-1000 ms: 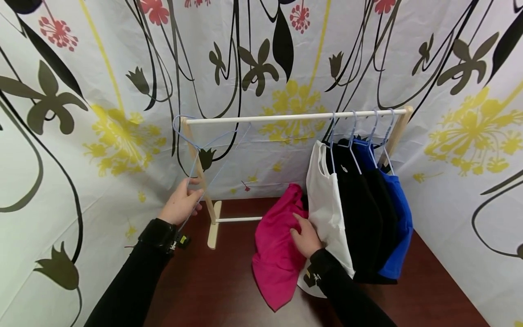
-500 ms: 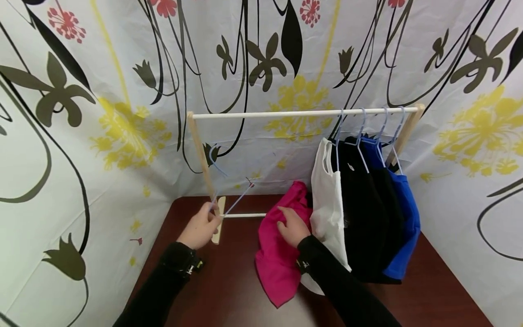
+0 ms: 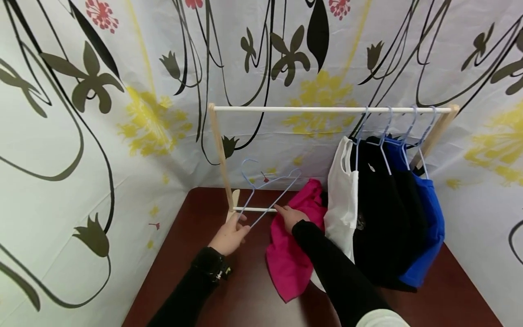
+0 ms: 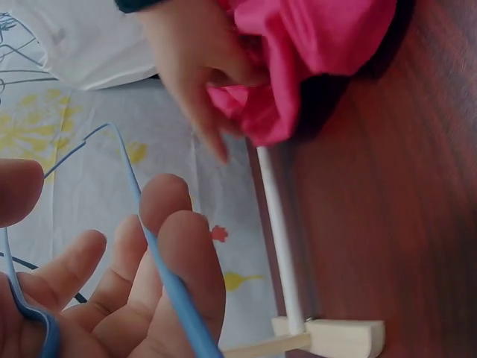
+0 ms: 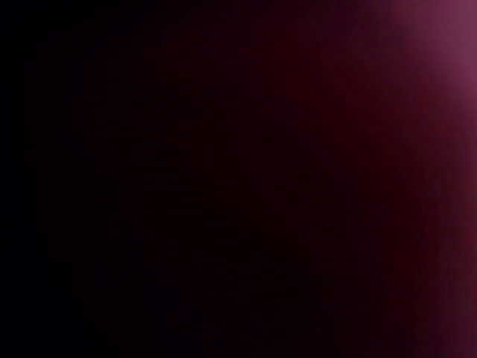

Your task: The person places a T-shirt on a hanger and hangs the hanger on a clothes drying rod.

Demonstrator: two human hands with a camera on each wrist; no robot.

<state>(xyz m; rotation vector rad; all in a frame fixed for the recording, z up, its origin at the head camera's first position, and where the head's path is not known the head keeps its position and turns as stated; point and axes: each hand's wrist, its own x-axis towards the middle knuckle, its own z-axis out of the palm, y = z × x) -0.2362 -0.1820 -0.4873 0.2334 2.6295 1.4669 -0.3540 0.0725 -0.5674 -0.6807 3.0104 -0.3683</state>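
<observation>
- My left hand [image 3: 230,236] has its fingers curled round the lower wire of a light blue hanger [image 3: 267,190], which is off the rail and held low over the table [image 3: 192,254]; the left wrist view shows the wire crossing my fingers [image 4: 175,246].
- My right hand [image 3: 291,217] lies on the pink shirt [image 3: 292,254]. One finger points out toward the hanger, and the left wrist view shows the others bunching a fold of the cloth.
- The pink shirt lies crumpled on the table, under and just beyond my right fingers, beside the white shirt [image 3: 343,200].
- The right wrist view is dark; I can tell nothing from it.
- Done, as I judge it: four garments hang at the right end of the wooden rack [image 3: 327,109], white, black and blue [image 3: 429,218] among them, and a spare hanger is in hand.
- Left: the hanger is not yet inside the pink shirt, and that shirt is not on the rail.
</observation>
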